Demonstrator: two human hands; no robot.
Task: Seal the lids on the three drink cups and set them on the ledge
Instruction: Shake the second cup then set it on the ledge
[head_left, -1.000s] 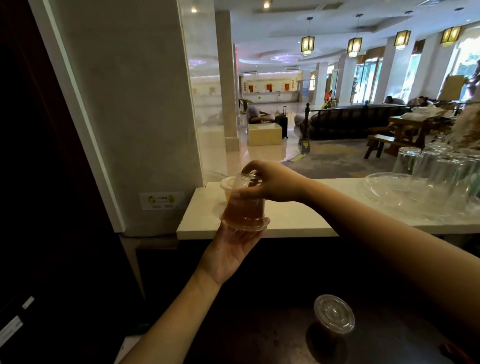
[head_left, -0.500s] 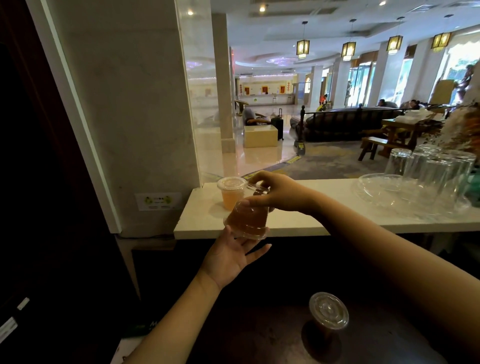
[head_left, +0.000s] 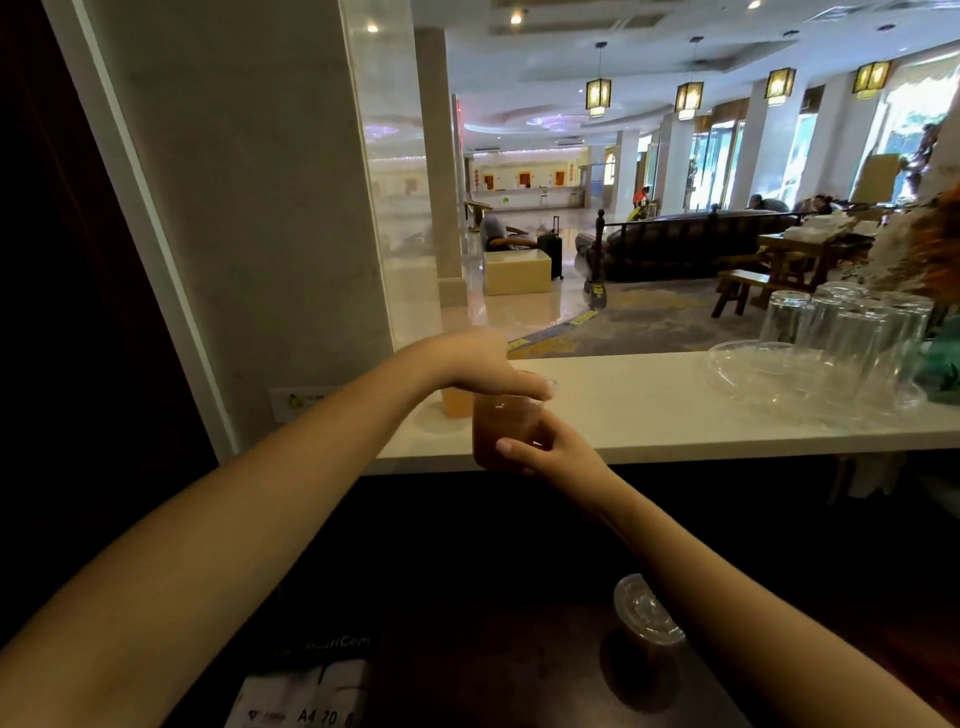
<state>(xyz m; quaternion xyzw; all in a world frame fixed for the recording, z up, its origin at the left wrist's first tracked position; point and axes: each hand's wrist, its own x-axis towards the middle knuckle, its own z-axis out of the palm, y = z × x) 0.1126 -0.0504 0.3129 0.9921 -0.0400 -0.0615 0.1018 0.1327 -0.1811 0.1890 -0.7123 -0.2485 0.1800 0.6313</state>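
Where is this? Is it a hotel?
Probably, yes: it looks like a drinks counter facing a hotel lobby. Beyond the white ledge there is a long reception desk, a suitcase beside a seat, and hanging lanterns. Upturned clean glasses wait on the ledge.

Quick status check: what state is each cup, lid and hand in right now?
Brown drink cup: held in front of the ledge edge, lidded.
Orange cup: standing on ledge, top hidden.
Third cup: on dark counter, lidded.
Left hand: pressing on brown cup's lid.
Right hand: gripping brown cup.
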